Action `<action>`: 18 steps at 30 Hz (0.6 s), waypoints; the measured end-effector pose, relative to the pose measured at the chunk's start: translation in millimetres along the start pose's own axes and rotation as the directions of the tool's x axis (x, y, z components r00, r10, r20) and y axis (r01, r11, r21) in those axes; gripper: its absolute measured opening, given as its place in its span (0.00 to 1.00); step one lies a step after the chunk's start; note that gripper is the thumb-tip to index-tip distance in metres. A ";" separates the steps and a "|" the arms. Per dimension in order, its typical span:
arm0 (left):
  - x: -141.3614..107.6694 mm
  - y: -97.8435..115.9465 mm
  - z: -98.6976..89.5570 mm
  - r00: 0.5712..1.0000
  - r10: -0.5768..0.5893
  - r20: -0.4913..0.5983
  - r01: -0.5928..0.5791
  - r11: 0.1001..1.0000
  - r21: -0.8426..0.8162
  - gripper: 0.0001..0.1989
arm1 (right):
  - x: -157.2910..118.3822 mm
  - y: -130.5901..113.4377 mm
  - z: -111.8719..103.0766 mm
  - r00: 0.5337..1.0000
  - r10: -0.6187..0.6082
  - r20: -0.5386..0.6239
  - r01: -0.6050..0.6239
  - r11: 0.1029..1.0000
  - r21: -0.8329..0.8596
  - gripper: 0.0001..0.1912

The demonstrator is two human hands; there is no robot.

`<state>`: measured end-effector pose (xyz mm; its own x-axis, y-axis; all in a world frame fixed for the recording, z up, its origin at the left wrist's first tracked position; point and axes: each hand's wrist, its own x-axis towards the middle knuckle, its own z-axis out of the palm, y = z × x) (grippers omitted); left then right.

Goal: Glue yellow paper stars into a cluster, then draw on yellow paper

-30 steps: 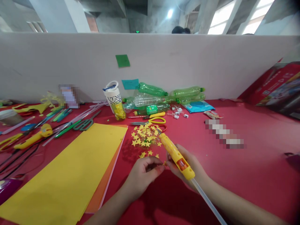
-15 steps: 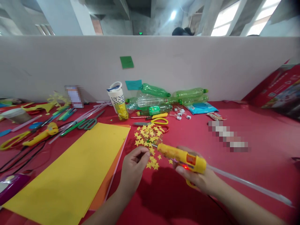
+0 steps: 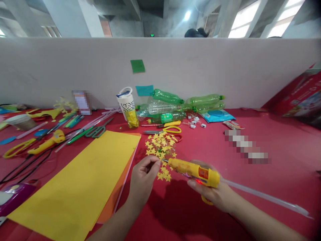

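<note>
My right hand (image 3: 213, 190) grips a yellow hot glue gun (image 3: 192, 170), its red light lit and a long clear glue stick (image 3: 265, 197) sticking out of the back. The metal nozzle points left and is at the fingertips of my left hand (image 3: 144, 175). Thumb and forefinger of that hand are pinched together; what they hold is too small or hidden to name. Yellow paper stars (image 3: 160, 144) lie heaped on the red table just beyond, with a smaller pile (image 3: 164, 174) between my hands.
Yellow paper sheets (image 3: 75, 180) lie at left, beside a second glue gun (image 3: 47, 143) and green-handled scissors (image 3: 96, 131). Yellow-handled scissors (image 3: 172, 129), plastic bottles (image 3: 165, 117) and a patterned cup (image 3: 126, 105) stand or lie at the back, before a white partition (image 3: 200, 67).
The glue gun has moved slightly left and down, bringing its nozzle to my left fingertips. My left hand keeps its pinch almost in place.
</note>
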<state>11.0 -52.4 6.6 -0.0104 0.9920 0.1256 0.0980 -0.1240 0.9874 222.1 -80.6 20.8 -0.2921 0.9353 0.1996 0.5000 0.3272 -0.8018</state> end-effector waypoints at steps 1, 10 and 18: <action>-0.2 -0.2 0.1 1.000 -0.001 0.001 0.001 1.000 0.000 0.07 | -0.4 0.8 0.1 1.000 0.010 -0.003 -0.010 1.000 0.002 0.10; -0.4 1.3 1.4 1.000 -0.013 0.001 0.013 1.000 -0.006 0.06 | -0.2 -0.6 2.1 0.999 0.006 -0.045 -0.003 0.999 0.048 0.09; -1.7 2.2 1.5 1.000 -0.014 -0.002 0.014 1.000 0.000 0.06 | 0.6 -0.6 1.5 1.000 0.016 -0.011 -0.016 0.999 0.049 0.09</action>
<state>12.7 -54.3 8.4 -0.0132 0.9936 0.1124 0.0978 -0.1106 0.9890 220.4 -80.5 20.6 -0.2751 0.9420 0.1924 0.4637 0.3053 -0.8317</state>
